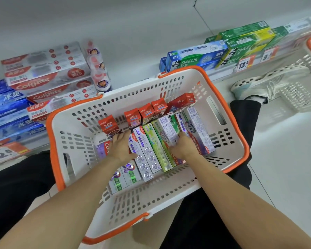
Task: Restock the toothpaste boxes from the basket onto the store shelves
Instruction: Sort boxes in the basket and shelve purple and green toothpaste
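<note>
Store shelf [133, 51] behind; basket [228, 97]: four upright red boxes [147, 112]; both hands' fingers on boxes, grip unclear

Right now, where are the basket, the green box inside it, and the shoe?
basket [171, 79]: head view, on its orange far rim.
green box [155, 146]: head view, middle of its top face.
shoe [262, 80]: head view, on its white upper.

"Colgate" on red-white boxes [43, 83], shelf left end. "DARLIE" on blue box [196, 58] and green boxes [244, 45], shelf right end. Price tags: "12.8" [3, 155], "13.5" [244, 64]. "360" on purple-white boxes [142, 146] in basket [223, 83]; "Colgate" on purple box [198, 133] at basket's right side.
</note>
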